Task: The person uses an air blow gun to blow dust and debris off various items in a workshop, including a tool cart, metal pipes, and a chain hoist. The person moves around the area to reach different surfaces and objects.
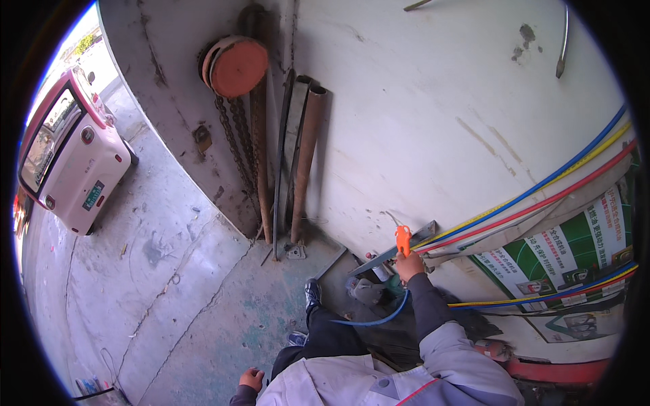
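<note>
Left hand [252,379]: hangs low beside the person's hip, fingers loosely curled, holding nothing. Right hand [409,266]: raised toward the wall [420,101], fingers closed around an orange air blow gun [403,240]; its blue hose [379,318] trails downward.

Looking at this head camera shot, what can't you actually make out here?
- Right hand: its grip on the orange air gun is too small to read.
- Blue hose: its far end runs behind the right forearm.
- Left hand: low at the frame edge, whether it holds anything is unclear.
- Small items at the wall foot: too small and shadowed to identify.
- Pink vehicle: cut off by the fisheye rim.
</note>
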`<state>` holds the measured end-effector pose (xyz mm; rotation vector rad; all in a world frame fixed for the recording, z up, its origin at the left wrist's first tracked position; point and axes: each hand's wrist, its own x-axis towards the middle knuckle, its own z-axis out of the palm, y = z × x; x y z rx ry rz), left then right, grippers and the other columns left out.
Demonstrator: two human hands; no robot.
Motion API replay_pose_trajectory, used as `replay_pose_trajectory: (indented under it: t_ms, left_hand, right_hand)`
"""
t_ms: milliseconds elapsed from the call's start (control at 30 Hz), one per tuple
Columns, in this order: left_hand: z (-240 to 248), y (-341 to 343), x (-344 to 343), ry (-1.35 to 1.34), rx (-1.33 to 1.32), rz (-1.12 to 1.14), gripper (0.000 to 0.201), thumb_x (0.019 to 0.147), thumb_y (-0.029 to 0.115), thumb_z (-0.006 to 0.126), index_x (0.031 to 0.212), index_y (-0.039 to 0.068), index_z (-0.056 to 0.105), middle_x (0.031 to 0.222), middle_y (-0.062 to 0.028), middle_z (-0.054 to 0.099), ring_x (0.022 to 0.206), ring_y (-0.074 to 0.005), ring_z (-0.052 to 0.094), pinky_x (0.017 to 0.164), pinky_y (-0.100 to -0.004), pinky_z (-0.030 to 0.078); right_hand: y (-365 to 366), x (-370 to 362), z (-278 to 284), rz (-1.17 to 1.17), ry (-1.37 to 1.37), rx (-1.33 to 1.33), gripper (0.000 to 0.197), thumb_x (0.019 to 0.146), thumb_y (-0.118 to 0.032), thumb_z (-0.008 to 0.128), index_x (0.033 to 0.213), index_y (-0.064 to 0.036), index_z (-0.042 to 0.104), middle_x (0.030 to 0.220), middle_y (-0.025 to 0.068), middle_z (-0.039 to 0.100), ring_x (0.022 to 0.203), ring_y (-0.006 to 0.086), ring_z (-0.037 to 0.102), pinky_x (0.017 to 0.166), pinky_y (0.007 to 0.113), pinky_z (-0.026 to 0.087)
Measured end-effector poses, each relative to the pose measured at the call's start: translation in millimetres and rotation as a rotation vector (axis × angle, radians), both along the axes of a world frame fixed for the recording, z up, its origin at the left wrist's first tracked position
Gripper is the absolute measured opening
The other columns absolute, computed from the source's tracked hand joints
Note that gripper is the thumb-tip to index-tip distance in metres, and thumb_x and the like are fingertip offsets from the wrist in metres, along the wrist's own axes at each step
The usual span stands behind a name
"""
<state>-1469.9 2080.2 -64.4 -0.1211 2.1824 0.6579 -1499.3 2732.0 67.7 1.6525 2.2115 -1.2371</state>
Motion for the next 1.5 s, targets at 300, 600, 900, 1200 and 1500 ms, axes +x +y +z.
replay_pose_trajectory:
  t_ms: [300,600,900,1200,1500]
  left_hand:
    - [21,-3,-11,-0.002,-0.042,-0.047,0.040,0.089,0.034,0.065,0.109,0.000,0.071,0.106,-0.0197,0.072,0.100,-0.0345,0.069,0.091,-0.0407,0.052]
    - [0,-38,8,-0.019,-0.134,-0.064,0.045,0.085,0.045,0.068,0.100,0.002,0.076,0.094,-0.0190,0.074,0.090,-0.0321,0.072,0.081,-0.0406,0.055]
    - [12,-56,12,0.051,-0.129,-0.020,0.042,0.086,0.042,0.067,0.101,0.004,0.075,0.098,-0.0176,0.074,0.093,-0.0309,0.071,0.084,-0.0399,0.055]
    - [-42,-50,22,0.004,-0.170,-0.170,0.057,0.095,0.051,0.052,0.124,0.004,0.065,0.123,-0.0258,0.063,0.115,-0.0428,0.059,0.097,-0.0501,0.048]
    - [-42,-14,-28,0.125,-0.125,0.024,0.048,0.086,0.048,0.064,0.102,0.004,0.075,0.101,-0.0194,0.073,0.099,-0.0347,0.069,0.088,-0.0421,0.053]
  right_hand:
    - [7,18,-58,-0.035,-0.042,0.151,0.034,0.099,-0.030,0.050,0.098,0.0029,0.059,0.060,0.0131,0.060,0.043,0.0248,0.060,0.042,0.039,0.049]
    - [9,-29,-112,0.111,-0.123,0.147,0.036,0.093,-0.033,0.058,0.104,0.0004,0.068,0.105,0.0236,0.070,0.102,0.0389,0.067,0.088,0.045,0.053]
    - [-13,-137,-112,0.276,-0.347,0.106,0.039,0.092,-0.033,0.059,0.108,0.0009,0.067,0.108,0.0225,0.070,0.104,0.0358,0.068,0.089,0.043,0.054]
    - [-22,-151,112,0.263,0.205,0.123,0.058,0.103,-0.052,0.034,0.100,0.0033,0.053,0.069,0.0148,0.062,0.047,0.0272,0.060,0.048,0.041,0.050]
    - [-42,-208,315,0.498,0.300,0.181,0.056,0.103,-0.050,0.031,0.094,0.0016,0.051,0.066,0.0081,0.055,0.044,0.0183,0.052,0.040,0.036,0.045]
